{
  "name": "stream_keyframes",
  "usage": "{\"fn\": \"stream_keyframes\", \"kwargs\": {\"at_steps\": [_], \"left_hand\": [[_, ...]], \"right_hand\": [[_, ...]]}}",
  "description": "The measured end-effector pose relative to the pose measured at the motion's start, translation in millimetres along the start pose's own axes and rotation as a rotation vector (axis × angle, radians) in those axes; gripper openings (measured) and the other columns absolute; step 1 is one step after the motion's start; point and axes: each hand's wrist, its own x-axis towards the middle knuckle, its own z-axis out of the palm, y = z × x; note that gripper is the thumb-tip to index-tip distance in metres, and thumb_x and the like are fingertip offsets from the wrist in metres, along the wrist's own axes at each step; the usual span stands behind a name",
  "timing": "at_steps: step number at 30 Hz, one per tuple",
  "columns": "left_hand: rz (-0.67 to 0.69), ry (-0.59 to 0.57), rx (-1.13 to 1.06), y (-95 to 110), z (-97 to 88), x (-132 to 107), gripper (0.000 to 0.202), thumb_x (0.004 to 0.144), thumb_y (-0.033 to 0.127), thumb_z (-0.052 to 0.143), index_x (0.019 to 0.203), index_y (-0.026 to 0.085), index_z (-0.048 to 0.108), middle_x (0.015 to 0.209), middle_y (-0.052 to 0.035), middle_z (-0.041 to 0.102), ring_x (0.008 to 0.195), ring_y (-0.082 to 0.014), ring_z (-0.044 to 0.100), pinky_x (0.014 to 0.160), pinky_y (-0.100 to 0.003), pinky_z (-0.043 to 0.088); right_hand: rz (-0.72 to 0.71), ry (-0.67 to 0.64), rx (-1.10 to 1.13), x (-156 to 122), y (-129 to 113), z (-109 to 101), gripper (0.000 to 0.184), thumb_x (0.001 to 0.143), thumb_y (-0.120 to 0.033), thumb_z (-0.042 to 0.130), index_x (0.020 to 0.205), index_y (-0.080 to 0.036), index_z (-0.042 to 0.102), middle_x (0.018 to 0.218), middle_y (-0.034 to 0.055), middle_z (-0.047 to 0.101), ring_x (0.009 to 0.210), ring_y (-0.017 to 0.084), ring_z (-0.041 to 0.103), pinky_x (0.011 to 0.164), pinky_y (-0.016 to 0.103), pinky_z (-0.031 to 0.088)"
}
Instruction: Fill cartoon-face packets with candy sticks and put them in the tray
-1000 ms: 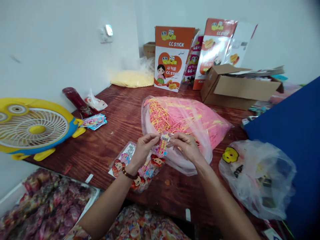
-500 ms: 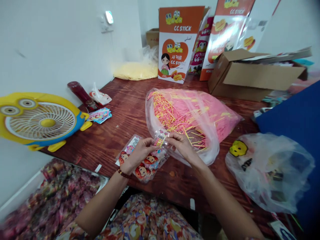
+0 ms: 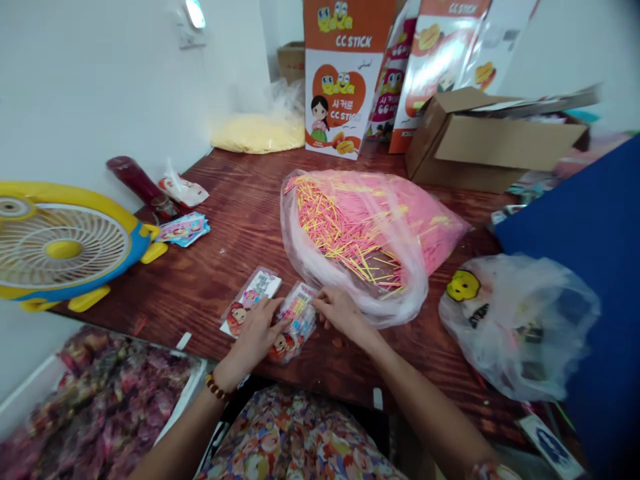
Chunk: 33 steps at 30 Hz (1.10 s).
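Note:
A clear printed packet (image 3: 300,303) lies on a small pile of similar packets with a red-haired cartoon girl, near the table's front edge. My left hand (image 3: 255,337) rests over the pile's left side, its fingers stretched out and thumb apart. The curled fingertips of my right hand (image 3: 345,317) pinch at the packet's upper right edge. Partly under my left fingers is another printed packet (image 3: 260,285). Just beyond my right hand, an open clear bag (image 3: 293,230) spills into view many thin pink and yellow sticks (image 3: 330,227).
On the left stand a yellow and blue fan (image 3: 65,247), a dark red bottle (image 3: 135,183) and a stack of printed cards (image 3: 185,229). Cartons (image 3: 345,93) and an open cardboard box (image 3: 495,143) line the back. A white plastic bag (image 3: 525,327) sits at right.
The packet, held up between both hands' fingertips before, now lies lower on the pile. My left hand has opened out over it. The whole view has shifted slightly.

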Motion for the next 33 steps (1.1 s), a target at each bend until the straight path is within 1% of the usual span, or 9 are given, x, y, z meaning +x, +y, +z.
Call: {"fn": "stream_keyframes", "kwargs": {"at_steps": [3,7,9,12,16,20,23,28,33], "left_hand": [[0.01,-0.024,0.034,0.1,5.4,0.8,0.043,0.089,0.038,0.057,0.127,0.017,0.061,0.112,-0.0131,0.067,0.104,-0.0293,0.062,0.092,-0.046,0.049],[0.009,-0.024,0.032,-2.5,8.5,2.8,0.045,0.088,0.04,0.057,0.126,0.018,0.061,0.111,-0.0131,0.068,0.102,-0.0296,0.063,0.089,-0.045,0.05],[-0.009,0.003,0.026,-5.9,9.4,2.5,0.048,0.087,0.042,0.057,0.129,0.019,0.06,0.111,-0.0126,0.069,0.102,-0.0294,0.064,0.091,-0.045,0.05],[-0.023,0.063,0.002,-12.9,7.0,2.4,0.05,0.088,0.046,0.055,0.13,0.019,0.057,0.111,-0.012,0.07,0.102,-0.0291,0.065,0.093,-0.046,0.05],[-0.059,0.129,0.049,-23.2,-8.5,7.1,0.047,0.089,0.048,0.052,0.128,0.022,0.058,0.113,-0.0108,0.07,0.106,-0.0292,0.064,0.094,-0.044,0.048],[-0.166,0.141,0.27,-33.4,-29.4,18.3,0.043,0.092,0.045,0.046,0.125,0.022,0.061,0.118,-0.0112,0.067,0.11,-0.0309,0.06,0.092,-0.043,0.046],[-0.266,0.107,0.427,-39.8,-38.0,27.8,0.049,0.096,0.046,0.039,0.131,0.018,0.058,0.126,-0.0151,0.062,0.113,-0.0346,0.056,0.089,-0.046,0.045],[-0.362,0.042,0.535,-46.9,-36.2,38.2,0.058,0.096,0.051,0.035,0.135,0.013,0.055,0.132,-0.0217,0.056,0.112,-0.0411,0.052,0.086,-0.053,0.043],[-0.362,0.053,0.464,-50.2,-32.0,39.5,0.053,0.095,0.051,0.039,0.132,0.018,0.057,0.13,-0.0189,0.057,0.112,-0.0381,0.053,0.086,-0.049,0.043]], "right_hand": [[-0.096,0.17,-0.137,3.3,10.9,-30.9,0.023,0.092,-0.036,0.054,0.077,-0.02,0.062,0.058,-0.0026,0.064,0.051,0.012,0.058,0.054,0.022,0.039],[-0.116,0.479,-0.427,19.2,38.4,-90.8,0.022,0.094,-0.026,0.047,0.083,-0.019,0.065,0.075,0.0021,0.069,0.068,0.015,0.061,0.063,0.024,0.04],[-0.101,0.5,-0.645,29.6,54.2,-116.1,0.024,0.095,-0.021,0.043,0.09,-0.017,0.066,0.087,0.0066,0.07,0.077,0.017,0.061,0.069,0.026,0.042],[-0.122,0.464,-0.758,47.4,72.2,-138.1,0.024,0.093,-0.014,0.043,0.098,-0.012,0.066,0.099,0.0138,0.067,0.087,0.02,0.059,0.078,0.03,0.044],[-0.18,0.374,-0.866,72.5,81.0,-146.3,0.029,0.091,-0.007,0.039,0.1,-0.012,0.066,0.102,0.0141,0.062,0.086,0.021,0.054,0.078,0.032,0.044],[-0.253,0.3,-0.97,90.0,78.7,-150.0,0.03,0.091,-0.005,0.039,0.104,-0.011,0.065,0.109,0.0166,0.059,0.094,0.023,0.052,0.083,0.033,0.044],[-0.305,0.276,-1.034,94.5,76.3,-152.0,0.026,0.092,-0.007,0.042,0.104,-0.008,0.065,0.115,0.0203,0.057,0.105,0.027,0.048,0.094,0.037,0.041],[-0.369,0.249,-1.095,94.0,80.9,-152.3,0.028,0.092,-0.007,0.039,0.106,-0.007,0.064,0.116,0.022,0.058,0.112,0.032,0.044,0.101,0.044,0.036],[-0.389,0.239,-1.071,95.3,89.1,-155.3,0.031,0.091,-0.004,0.035,0.11,-0.008,0.061,0.115,0.0195,0.059,0.109,0.029,0.047,0.1,0.042,0.038]]}}
